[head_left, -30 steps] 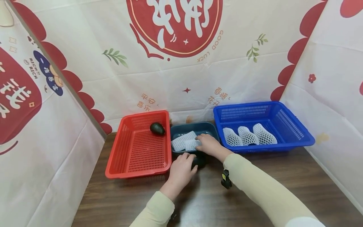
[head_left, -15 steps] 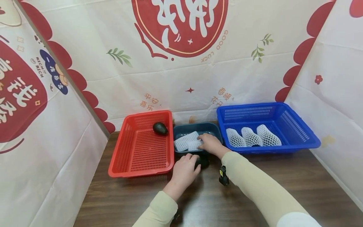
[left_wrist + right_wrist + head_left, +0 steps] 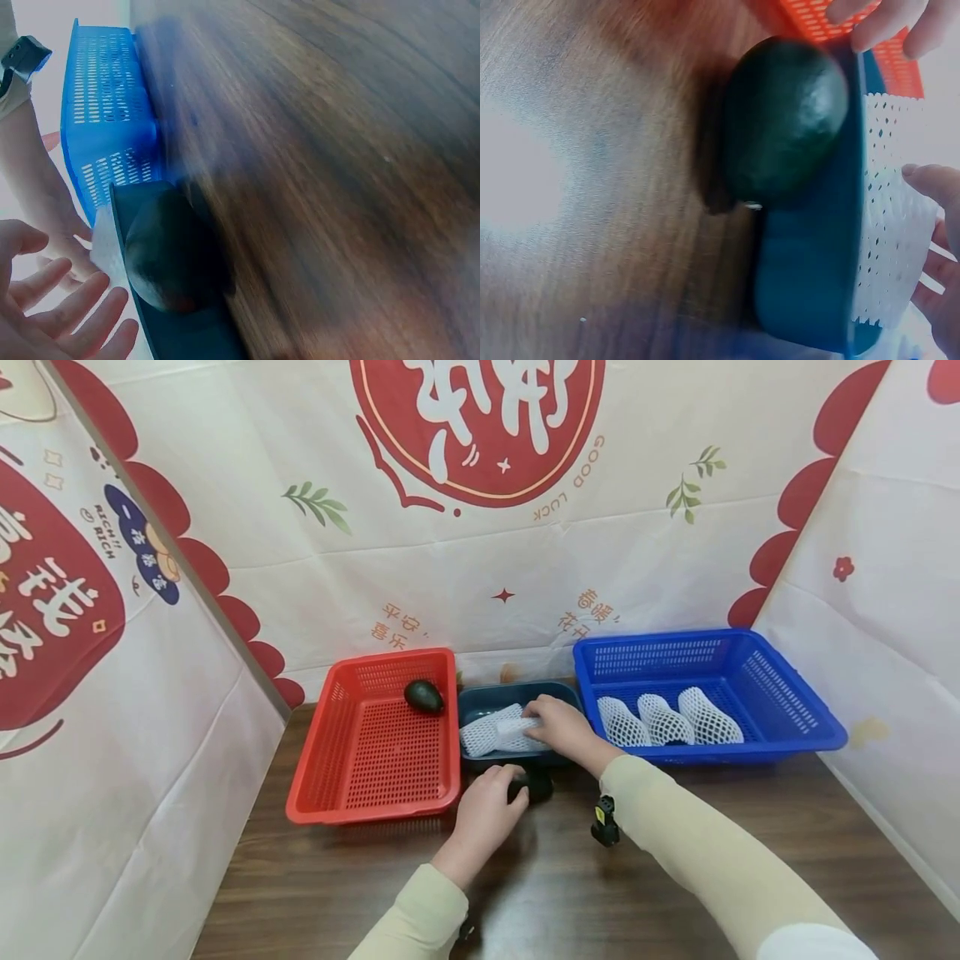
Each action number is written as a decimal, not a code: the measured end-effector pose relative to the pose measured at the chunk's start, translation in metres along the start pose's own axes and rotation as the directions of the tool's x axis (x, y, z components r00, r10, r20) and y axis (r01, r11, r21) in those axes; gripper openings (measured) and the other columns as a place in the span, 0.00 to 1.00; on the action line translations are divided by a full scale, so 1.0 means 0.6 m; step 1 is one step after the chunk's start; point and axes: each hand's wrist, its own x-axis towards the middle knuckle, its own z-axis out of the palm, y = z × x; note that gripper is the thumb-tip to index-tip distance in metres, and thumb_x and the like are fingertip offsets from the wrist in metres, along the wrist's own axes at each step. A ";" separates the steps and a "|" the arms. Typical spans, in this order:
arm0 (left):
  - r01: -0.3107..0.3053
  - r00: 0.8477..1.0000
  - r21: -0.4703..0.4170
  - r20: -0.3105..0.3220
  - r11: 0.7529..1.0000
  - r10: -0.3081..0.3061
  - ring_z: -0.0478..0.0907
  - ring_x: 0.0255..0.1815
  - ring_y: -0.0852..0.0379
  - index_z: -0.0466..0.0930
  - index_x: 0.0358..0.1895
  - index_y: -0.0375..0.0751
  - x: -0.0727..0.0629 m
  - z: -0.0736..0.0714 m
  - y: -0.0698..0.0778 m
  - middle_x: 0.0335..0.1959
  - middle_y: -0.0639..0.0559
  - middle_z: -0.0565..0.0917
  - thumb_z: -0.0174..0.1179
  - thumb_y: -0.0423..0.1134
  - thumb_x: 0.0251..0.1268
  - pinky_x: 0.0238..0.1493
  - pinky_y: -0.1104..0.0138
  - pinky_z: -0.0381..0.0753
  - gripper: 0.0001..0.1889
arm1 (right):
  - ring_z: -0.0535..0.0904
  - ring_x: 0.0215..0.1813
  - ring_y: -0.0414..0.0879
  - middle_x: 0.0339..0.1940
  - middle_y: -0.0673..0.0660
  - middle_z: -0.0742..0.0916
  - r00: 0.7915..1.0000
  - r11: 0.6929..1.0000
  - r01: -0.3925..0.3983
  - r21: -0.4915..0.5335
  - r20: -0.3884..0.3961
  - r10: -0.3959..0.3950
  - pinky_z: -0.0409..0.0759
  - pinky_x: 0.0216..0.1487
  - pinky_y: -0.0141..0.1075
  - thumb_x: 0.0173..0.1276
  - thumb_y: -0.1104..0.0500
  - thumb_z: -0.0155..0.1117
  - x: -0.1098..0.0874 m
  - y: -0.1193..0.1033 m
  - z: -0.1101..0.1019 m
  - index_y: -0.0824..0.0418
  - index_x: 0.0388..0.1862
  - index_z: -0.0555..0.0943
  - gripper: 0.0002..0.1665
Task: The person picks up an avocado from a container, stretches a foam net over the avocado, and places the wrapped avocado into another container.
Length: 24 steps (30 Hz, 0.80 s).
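Note:
A dark green avocado (image 3: 541, 784) lies on the wooden table against the near side of a small teal tray (image 3: 517, 696). My left hand (image 3: 486, 810) is just left of this avocado; the left wrist view shows its fingers (image 3: 90, 315) loosely spread with nothing between them. Over the tray, my right hand (image 3: 564, 728) pinches a white foam net sleeve (image 3: 892, 225) between thumb and fingers. Another foam net sleeve (image 3: 480, 735) lies in the tray, to the left of the held one.
On the left stands a red basket (image 3: 300, 793) with one avocado (image 3: 423, 696) inside. A blue basket (image 3: 795, 710) on the right holds three net-sleeved items (image 3: 663, 722). Printed cloth walls (image 3: 480, 560) enclose the table (image 3: 570, 893) at the back and sides.
My right hand has raised the foam net sleeve slightly off the tray's contents. The left hand has stayed beside the avocado. The head view has shifted a little.

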 end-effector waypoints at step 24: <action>0.028 0.999 -0.177 -0.029 0.984 -0.034 0.79 0.44 0.56 0.82 0.51 0.47 0.008 0.001 0.005 0.42 0.54 0.82 0.59 0.42 0.68 0.46 0.61 0.78 0.11 | 0.79 0.48 0.46 0.43 0.49 0.83 0.971 0.975 0.199 0.097 -0.151 -0.183 0.79 0.50 0.45 0.63 0.54 0.72 -0.086 -0.070 -0.095 0.55 0.48 0.85 0.15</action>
